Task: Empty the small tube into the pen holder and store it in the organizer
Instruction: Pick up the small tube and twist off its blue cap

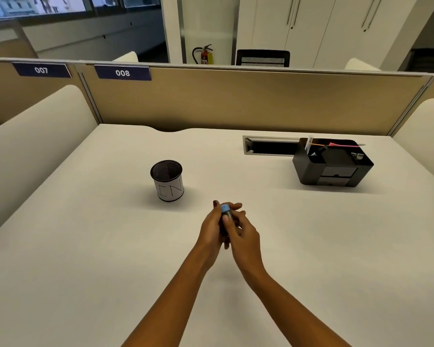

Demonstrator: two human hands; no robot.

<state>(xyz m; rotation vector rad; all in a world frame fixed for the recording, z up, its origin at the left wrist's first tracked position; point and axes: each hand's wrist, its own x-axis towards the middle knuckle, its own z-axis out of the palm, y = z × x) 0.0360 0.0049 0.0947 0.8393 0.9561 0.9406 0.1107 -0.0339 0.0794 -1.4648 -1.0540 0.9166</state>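
Most of the small tube (225,216) is hidden between the two hands, so only its blue cap (225,208) and a short stretch of its body show, and whatever it holds cannot be made out. The contents of the black organizer (332,162) at the far right of the bench (85,246) are also hard to read; something pink and a thin orange stick poke out of its back compartment. Both forearms reach in from the bottom edge and meet above the middle of the bench. The left hand (211,227) wraps the tube's lower part with curled fingers (216,205), and the right hand (243,235) closes on it from the other side, its thumb lying along the tube just under the cap. The mesh pen holder (168,180), with a white paper label, stands upright beyond and to the left of the hands, well apart from the organizer.
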